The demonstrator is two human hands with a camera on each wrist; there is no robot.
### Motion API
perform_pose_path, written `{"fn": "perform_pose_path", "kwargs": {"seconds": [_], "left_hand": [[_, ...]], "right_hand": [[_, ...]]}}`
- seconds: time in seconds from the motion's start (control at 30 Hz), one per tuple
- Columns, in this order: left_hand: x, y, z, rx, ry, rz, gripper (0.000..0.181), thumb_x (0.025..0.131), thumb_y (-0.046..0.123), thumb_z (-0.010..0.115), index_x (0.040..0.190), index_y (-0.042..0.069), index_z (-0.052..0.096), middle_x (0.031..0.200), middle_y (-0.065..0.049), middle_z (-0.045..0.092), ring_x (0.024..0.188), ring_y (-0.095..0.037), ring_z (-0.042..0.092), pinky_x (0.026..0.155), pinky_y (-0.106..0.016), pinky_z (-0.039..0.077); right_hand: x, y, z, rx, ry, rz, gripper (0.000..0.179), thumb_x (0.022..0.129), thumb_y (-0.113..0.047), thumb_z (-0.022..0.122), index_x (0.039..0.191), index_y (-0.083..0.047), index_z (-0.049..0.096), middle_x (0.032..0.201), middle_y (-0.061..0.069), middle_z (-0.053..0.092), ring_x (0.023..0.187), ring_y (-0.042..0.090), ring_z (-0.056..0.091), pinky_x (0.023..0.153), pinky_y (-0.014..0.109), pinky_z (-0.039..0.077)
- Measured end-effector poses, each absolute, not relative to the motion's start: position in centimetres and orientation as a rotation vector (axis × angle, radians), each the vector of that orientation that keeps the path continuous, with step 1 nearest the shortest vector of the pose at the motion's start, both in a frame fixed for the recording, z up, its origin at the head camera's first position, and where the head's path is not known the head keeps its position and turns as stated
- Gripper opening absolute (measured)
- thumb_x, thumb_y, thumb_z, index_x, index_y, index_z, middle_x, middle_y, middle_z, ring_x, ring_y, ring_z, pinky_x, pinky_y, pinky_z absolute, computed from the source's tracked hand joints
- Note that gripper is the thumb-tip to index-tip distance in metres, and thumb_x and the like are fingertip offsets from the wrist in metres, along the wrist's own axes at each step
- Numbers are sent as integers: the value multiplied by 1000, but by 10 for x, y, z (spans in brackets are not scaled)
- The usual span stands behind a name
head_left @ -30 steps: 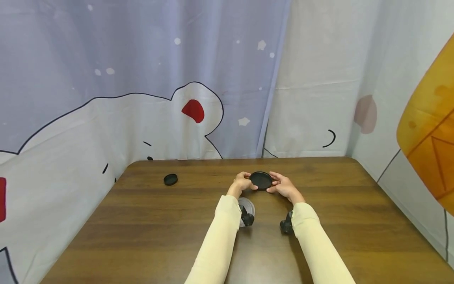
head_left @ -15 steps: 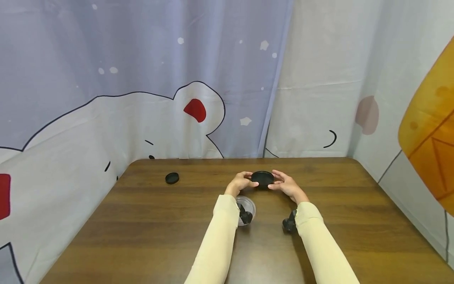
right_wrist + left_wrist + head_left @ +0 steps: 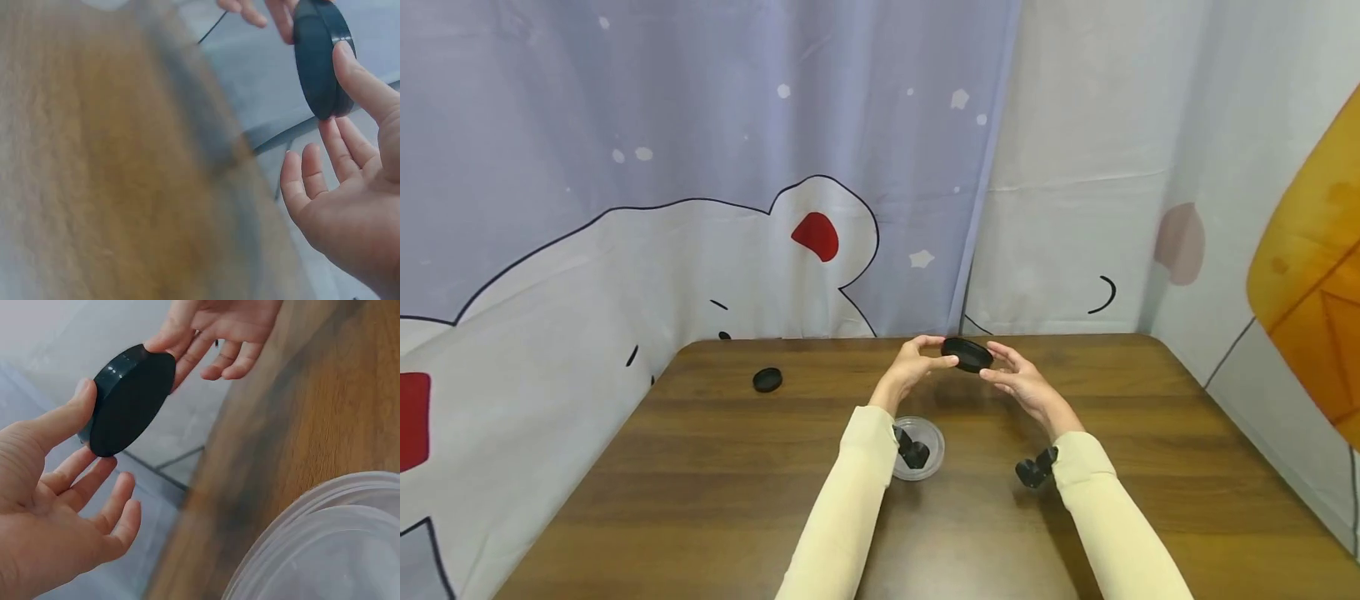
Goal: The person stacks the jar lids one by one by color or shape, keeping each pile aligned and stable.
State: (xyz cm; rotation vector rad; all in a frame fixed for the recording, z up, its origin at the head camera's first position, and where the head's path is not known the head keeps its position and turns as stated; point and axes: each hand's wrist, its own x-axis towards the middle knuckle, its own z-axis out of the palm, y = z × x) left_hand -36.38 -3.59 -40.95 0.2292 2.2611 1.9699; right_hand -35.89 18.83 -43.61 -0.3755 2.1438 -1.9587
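Note:
A round, shallow black lid-like dish [image 3: 967, 355] is up off the table between both hands, tilted in the head view. My left hand [image 3: 916, 364] pinches its left edge between thumb and fingers. On the opposite edge, my right hand [image 3: 1024, 385] pinches it the same way. The left wrist view shows the flat black face of the dish [image 3: 134, 403], with the thumb on its rim. In the right wrist view the right thumb presses the rim of the dish [image 3: 319, 62], and the last fingers are loosely bent, away from it.
A smaller round black dish [image 3: 767, 380] lies at the back left of the wooden table [image 3: 700, 483]. A clear round plastic container [image 3: 931, 442] stands below my left wrist, partly hidden by the wrist camera. A printed curtain [image 3: 700, 275] hangs behind the table.
Both hands have raised the black dish up and slightly right, and it has tilted. The forearms have spread apart, uncovering more of the clear container.

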Motion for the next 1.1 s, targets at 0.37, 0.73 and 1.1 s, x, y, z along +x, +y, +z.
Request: {"fn": "perform_pose_path", "kwargs": {"seconds": [0.37,0.73,1.1], "left_hand": [[-317,-10,-395,443,2184,2050,50,80,4,77,123,1,52,129,-19,58,114,-31,65,93,-38,53],[-298,19,-406,382,2022,2181,61,77,1,77,132,8,52,132,-12,56,104,-22,65,87,-31,49],[-291,36,-440,249,1939,2229,68,78,-3,76,140,8,50,111,-17,68,89,-12,63,83,-25,49]], "right_hand": [[-312,228,-419,-549,2111,-1989,62,93,-7,62,147,-26,38,132,-14,39,97,1,53,87,18,48],[-294,253,-427,-658,2131,-1923,70,92,-3,61,153,-8,26,132,-17,43,105,3,56,88,20,49],[-300,270,-442,-540,2214,-1756,77,89,-8,67,153,-4,24,143,-7,41,105,5,56,89,25,48]]}}
